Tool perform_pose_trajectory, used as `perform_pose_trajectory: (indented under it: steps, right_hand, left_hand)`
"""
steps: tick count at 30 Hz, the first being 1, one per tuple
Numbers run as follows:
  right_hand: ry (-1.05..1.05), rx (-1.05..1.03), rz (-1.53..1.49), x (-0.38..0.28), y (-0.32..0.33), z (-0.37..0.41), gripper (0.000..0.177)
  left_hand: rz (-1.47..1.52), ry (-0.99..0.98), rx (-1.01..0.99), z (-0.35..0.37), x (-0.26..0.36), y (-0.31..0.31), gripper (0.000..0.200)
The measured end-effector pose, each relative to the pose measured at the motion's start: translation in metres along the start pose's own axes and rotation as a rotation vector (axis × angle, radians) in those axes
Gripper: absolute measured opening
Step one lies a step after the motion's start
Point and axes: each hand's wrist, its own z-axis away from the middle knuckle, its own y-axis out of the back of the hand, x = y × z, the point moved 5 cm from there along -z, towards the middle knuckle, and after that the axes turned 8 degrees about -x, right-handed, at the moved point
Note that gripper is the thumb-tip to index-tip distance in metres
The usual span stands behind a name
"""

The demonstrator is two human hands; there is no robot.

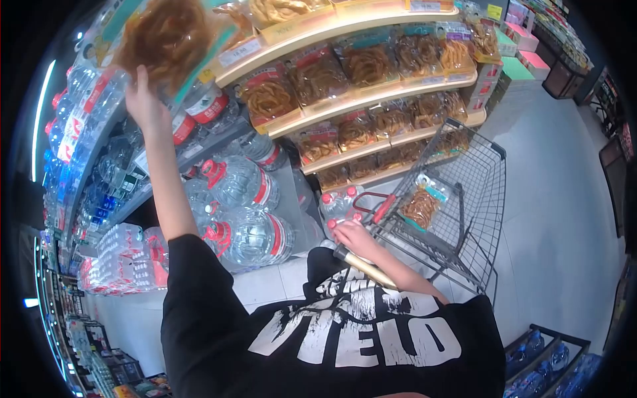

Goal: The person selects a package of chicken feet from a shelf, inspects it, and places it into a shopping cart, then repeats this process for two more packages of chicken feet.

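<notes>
At the upper left, my left hand (147,109) is raised and closed on the edge of a clear bag of brown fried dough twists (162,41). The thumb lies over its front, and the bag is a little blurred. My right hand (355,239) is low in the middle, with curled fingers beside the red caps of water bottles (342,201). What those fingers grip is hidden. Below that hand runs the gold bar of the cart handle (368,268). The wire shopping cart (488,192) holds another bag of dough twists (421,207) lying flat.
Ahead, curved shelves (378,96) carry several rows of bagged twisted snacks. Large water jugs (249,235) with red handles stand at left, below shelves of bottles (83,113). Grey floor (551,199) stretches to the right. A rack of blue bottles (551,358) stands at lower right.
</notes>
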Motion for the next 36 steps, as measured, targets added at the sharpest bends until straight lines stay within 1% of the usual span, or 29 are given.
perform_pose_trajectory:
  steps: [2,3,4,6,7,8,9,10,11,12,13,14,15,16,17,18,19,20,21,22,24,26,27,29,31,33,34,35,36]
  right_hand:
    - [0.001,0.002,0.026,-0.003,-0.002,-0.005,0.018]
    - [0.015,-0.001,0.052,-0.006,-0.003,-0.007,0.018]
    - [0.001,0.002,0.051,-0.009,-0.006,-0.011,0.018]
    - [0.04,0.15,0.017,-0.014,-0.002,-0.014,0.022]
    - [0.017,0.16,0.021,-0.012,0.005,-0.008,0.022]
    - [-0.071,0.046,-0.065,-0.011,0.006,-0.001,0.026]
    - [-0.155,-0.068,-0.16,-0.011,0.008,0.007,0.031]
    - [-0.176,-0.13,-0.252,-0.018,0.024,0.022,0.033]
    - [-0.333,-0.054,-0.867,-0.04,0.057,0.043,0.038]
    - [-0.224,-0.208,-0.563,-0.021,0.065,0.053,0.047]
    - [-0.276,0.105,-0.977,-0.04,0.087,0.07,0.052]
    - [-0.557,0.095,-1.059,-0.044,0.106,0.08,0.051]
    - [-0.329,0.346,-1.382,-0.041,0.116,0.086,0.051]
    - [-0.345,0.42,-1.499,-0.029,0.12,0.101,0.058]
    - [-0.336,0.467,-1.582,-0.021,0.127,0.117,0.057]
    - [-0.331,0.512,-1.668,-0.017,0.134,0.128,0.055]
    - [-0.357,0.488,-1.68,-0.009,0.134,0.136,0.055]
    - [-0.409,0.471,-1.46,0.004,0.135,0.143,0.053]
    - [-0.449,0.451,-1.241,0.012,0.135,0.146,0.051]
    - [-0.467,0.431,-1.254,0.012,0.134,0.145,0.051]
    - [-0.612,0.406,-1.075,0.016,0.139,0.145,0.043]
    - [-0.636,0.408,-1.04,0.023,0.134,0.145,0.039]
    - [-0.645,0.43,-0.999,0.026,0.133,0.146,0.036]
    - [-0.643,0.42,-1.0,0.03,0.13,0.145,0.032]
    - [-0.659,0.435,-0.94,0.033,0.132,0.148,0.033]
    - [-0.646,0.455,-0.907,0.034,0.133,0.147,0.035]
    - [-0.633,0.481,-0.874,0.033,0.134,0.147,0.037]
    - [-0.634,0.487,-0.871,0.033,0.136,0.148,0.037]
    - [-0.675,0.51,-0.845,0.033,0.138,0.149,0.039]
  left_hand:
    - [0.15,0.221,-0.154,0.053,-0.002,-0.018,0.019]
    - [0.175,0.353,-0.206,0.08,-0.018,-0.015,0.024]
    - [0.24,0.412,-0.149,0.116,-0.023,-0.029,0.022]
    - [0.331,0.647,-0.237,0.188,-0.048,-0.038,0.024]
    - [0.397,0.715,-0.302,0.224,-0.054,-0.048,0.023]
    - [0.422,0.773,-0.372,0.256,-0.049,-0.064,0.022]
    - [0.436,0.888,-0.382,0.29,-0.057,-0.071,0.02]
    - [0.43,0.984,-0.387,0.323,-0.067,-0.07,0.019]
    - [0.439,1.064,-0.415,0.35,-0.07,-0.072,0.017]
    - [0.429,1.165,-0.386,0.378,-0.073,-0.075,0.016]
    - [0.439,1.267,-0.368,0.397,-0.062,-0.085,0.016]
    - [0.512,1.351,-0.335,0.408,-0.043,-0.102,0.018]
    - [0.52,1.416,-0.306,0.432,-0.046,-0.102,0.021]
    - [0.524,1.482,-0.359,0.451,-0.045,-0.106,0.022]
    - [0.527,1.544,-0.409,0.467,-0.044,-0.11,0.022]
    - [0.462,1.497,-0.427,0.477,-0.041,-0.115,0.022]
    - [0.392,1.453,-0.44,0.484,-0.034,-0.122,0.021]
    - [0.378,1.405,-0.488,0.488,-0.025,-0.131,0.019]
    - [0.39,1.374,-0.46,0.502,-0.028,-0.132,0.013]
    - [0.369,1.396,-0.438,0.515,-0.031,-0.129,0.013]
    - [0.348,1.42,-0.393,0.533,-0.039,-0.127,0.013]
    - [0.063,1.166,-0.483,0.531,-0.04,-0.124,0.012]
    - [0.053,1.177,-0.466,0.533,-0.037,-0.123,0.012]
    - [-0.243,1.097,-0.574,0.528,-0.032,-0.124,0.015]
    - [-0.27,1.049,-0.555,0.527,-0.029,-0.127,0.018]
    - [-0.221,0.973,-0.475,0.518,-0.024,-0.128,0.019]
    - [-0.283,0.997,-0.56,0.516,-0.024,-0.125,0.025]
    - [-0.278,0.997,-0.565,0.519,-0.026,-0.124,0.025]
    - [-0.186,0.97,-0.519,0.523,-0.032,-0.124,0.027]
